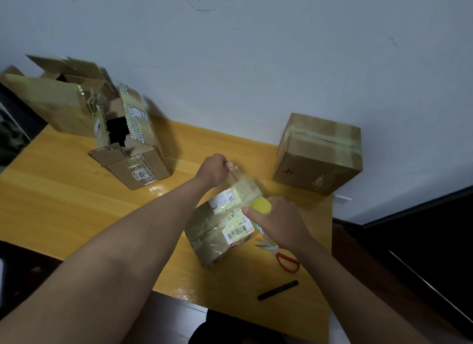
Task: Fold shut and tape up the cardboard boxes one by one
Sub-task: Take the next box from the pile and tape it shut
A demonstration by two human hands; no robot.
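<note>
Head view, largest first. Table (64, 203): glossy yellow-orange wood grain, set against a scuffed pale wall (256, 62).

Far left, a big open box (51, 100): brown corrugated card, flaps up, old shiny tape on its side, interior not visible. Just in front of it and touching, a torn box (130, 149): ragged flaps, striped tape and a label on the front, dark inside, contents can't tell.

Far right near the wall, a closed cube box (320, 154): flaps shut, clear tape strip across the top seam, well apart from the hands.

Centre, the small box (220, 231) being worked on: tilted, wrapped in glossy wrinkled tape, white shipping label on top, barcode label on the near face. Closed.

Left hand (213, 171): fist curled, pinching the free end of a clear tape strip (239, 182) at the box's far edge. Strip runs back over the box top to the right hand.

Right hand (279, 222): wrapped around a tape roll with a yellow core (261, 206), mostly hidden by the fingers, held over the box's right edge.

Red-handled scissors (281, 255): flat on the table just right of the small box, blades partly under the right wrist.

Black marker (278, 290): matte, cylindrical, lying near the table's front edge.
</note>
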